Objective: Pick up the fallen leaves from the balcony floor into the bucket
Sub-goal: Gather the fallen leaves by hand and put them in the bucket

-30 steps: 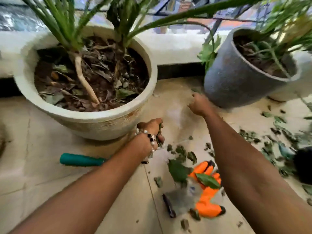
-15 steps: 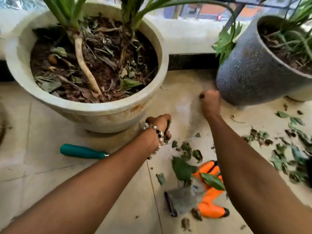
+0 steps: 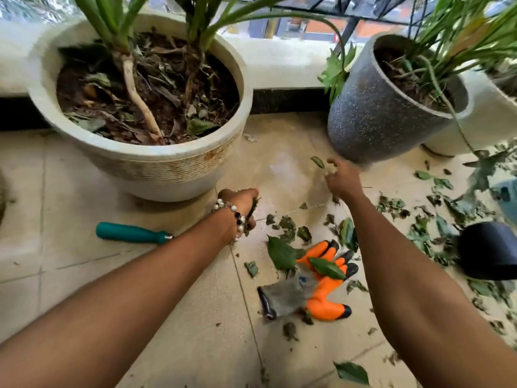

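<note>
Fallen leaves lie scattered on the tiled balcony floor: a small pile [image 3: 288, 228] in front of me, a large green leaf [image 3: 279, 256], and many more to the right [image 3: 419, 236]. My left hand [image 3: 240, 205], with a beaded bracelet on the wrist, is shut on a bunch of leaves just above the floor. My right hand [image 3: 340, 179] reaches forward beside the grey pot, fingers apart, next to a single leaf [image 3: 317, 161]. A dark round container [image 3: 489, 250], possibly the bucket, sits at the right edge, partly cut off.
A big white planter [image 3: 140, 155] stands ahead on the left and a speckled grey pot [image 3: 377, 116] ahead on the right. An orange and grey glove [image 3: 321, 289] lies between my arms, and a teal-handled tool [image 3: 131, 233] lies on the left tiles.
My right hand has gone from a fist to spread fingers near the grey pot's base. My left hand has stayed closed on its leaves. The view has shifted slightly.
</note>
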{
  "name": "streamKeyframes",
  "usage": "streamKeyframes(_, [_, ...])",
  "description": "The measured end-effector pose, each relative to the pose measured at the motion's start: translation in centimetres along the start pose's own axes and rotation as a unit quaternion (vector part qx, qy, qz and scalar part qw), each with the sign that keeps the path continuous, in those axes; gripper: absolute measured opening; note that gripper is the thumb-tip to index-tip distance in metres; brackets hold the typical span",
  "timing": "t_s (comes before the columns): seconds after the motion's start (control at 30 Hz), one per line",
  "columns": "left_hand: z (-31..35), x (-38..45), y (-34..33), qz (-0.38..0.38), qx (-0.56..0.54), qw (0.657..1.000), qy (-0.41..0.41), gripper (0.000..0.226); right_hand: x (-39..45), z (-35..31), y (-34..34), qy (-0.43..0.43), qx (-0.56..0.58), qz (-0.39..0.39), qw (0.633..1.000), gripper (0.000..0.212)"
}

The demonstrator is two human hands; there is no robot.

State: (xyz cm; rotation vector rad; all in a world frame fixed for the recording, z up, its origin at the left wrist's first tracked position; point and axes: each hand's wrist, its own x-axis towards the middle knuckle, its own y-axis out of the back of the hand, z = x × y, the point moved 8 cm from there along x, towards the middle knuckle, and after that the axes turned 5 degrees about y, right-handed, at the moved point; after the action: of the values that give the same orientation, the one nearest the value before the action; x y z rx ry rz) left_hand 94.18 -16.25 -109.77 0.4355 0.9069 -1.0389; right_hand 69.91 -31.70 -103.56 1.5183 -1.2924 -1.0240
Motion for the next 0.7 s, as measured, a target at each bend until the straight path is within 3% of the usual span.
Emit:
streamKeyframes(0.13, [-0.2,-0.3,0.1,-0.011,-0.002,1.000,0.007,0.039,2.8,-2.5,-4.2,0.067,-0.092,-0.130,0.985,0.060])
streamKeyframes(0.23, [0.2,-0.6,0.0,-0.017,0.003,1.000,0.011,0.038,4.0,-2.3,-5.8,0.072,-0.146,-0.174,0.971,0.054])
streamKeyframes(0.37, [0.6,-0.6,0.2,-0.014,0.021,1.000,0.010,0.039,2.5,-2.1,-4.3,0.104,-0.156,-0.119,0.975,0.030])
streamKeyframes(0.57, [0.4,-1.7,0.0,-0.016,0.097,0.995,-0.012,0.036,-4.3,3.1,-3.2,0.002,-0.088,-0.077,0.993,0.041])
streamKeyframes(0.7, [1.0,-2.7,0.7,-0.006,0.131,0.991,-0.034,0.034,-8.4,-0.2,-3.4,-0.003,-0.088,-0.066,0.994,0.033])
